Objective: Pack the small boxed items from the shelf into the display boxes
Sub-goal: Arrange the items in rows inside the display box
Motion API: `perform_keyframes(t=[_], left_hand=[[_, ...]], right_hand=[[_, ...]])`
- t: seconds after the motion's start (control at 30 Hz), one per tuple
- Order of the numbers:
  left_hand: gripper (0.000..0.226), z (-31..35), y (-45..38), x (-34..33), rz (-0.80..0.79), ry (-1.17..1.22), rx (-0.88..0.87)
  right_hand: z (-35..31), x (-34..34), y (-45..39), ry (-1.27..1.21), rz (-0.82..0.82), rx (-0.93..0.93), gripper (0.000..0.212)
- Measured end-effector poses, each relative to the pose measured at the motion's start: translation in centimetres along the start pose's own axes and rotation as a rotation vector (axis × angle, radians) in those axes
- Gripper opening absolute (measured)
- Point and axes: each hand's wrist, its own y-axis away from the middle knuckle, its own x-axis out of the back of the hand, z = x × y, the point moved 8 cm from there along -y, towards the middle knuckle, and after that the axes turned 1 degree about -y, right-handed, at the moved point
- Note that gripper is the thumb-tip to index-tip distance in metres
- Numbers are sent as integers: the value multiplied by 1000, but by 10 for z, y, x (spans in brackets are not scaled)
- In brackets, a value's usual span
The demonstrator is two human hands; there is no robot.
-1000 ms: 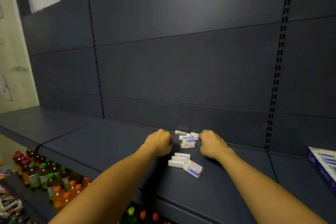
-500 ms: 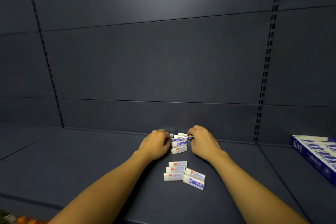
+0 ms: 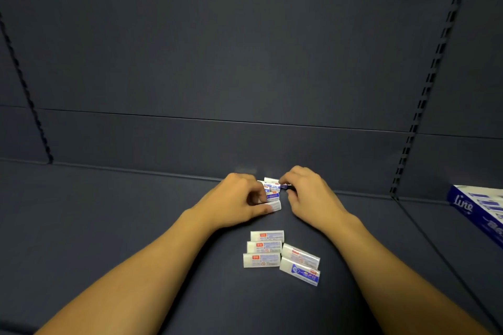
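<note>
Presently, item one: far cluster of small boxes (image 3: 272, 193), white with blue and red print, lying on the dark shelf (image 3: 109, 226) close to the back panel (image 3: 245, 62), gathered between the two hands; item two: near cluster of five boxes (image 3: 280, 255), loose on the shelf between the forearms, three stacked in a rough column at the left and two angled at the right, well apart from either hand; item three: display box (image 3: 479, 212), blue and white, at the right edge of the shelf, well apart from both clusters, only partly in view (its contents cannot be made out). Step in hand, by judgement: squaring the far cluster into one tidy block so it can be lifted as a unit; best done by pressing evenly from both sides, keeping the boxes flat and parallel, and not squeezing so hard that a middle box pops upward; the near five should wait for a second trip rather than be swept in loosely. Left hand (image 3: 239, 200): fingers curled, thumb against the nearest box of the far cluster, grasping that side of it. Right hand (image 3: 310, 196): fingers curled, fingertips pinching the far end of the same cluster; nothing lifted clear of the shelf as far as can be seen.
</note>
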Motion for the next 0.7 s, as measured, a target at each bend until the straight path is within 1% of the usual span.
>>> perform_keyframes(t=[0.13, 0.33, 0.43, 0.6, 0.7], left_hand=[[18, 6, -2, 0, -21, -32, -37], [20, -6, 5, 9, -60, -86, 38], [19, -9, 6, 19, -29, -97, 43], [36, -13, 5, 26, 1, -111, 67], [35, -19, 5, 28, 12, -109, 103]], right_hand=[[2, -2, 1, -1, -8, 25, 25], [-3, -9, 0, -17, -16, 73, 27], [-8, -13, -1, -40, -42, 106, 29], [-14, -17, -3, -104, -50, 146, 33], [-18, -22, -5, -134, -64, 151, 35]])
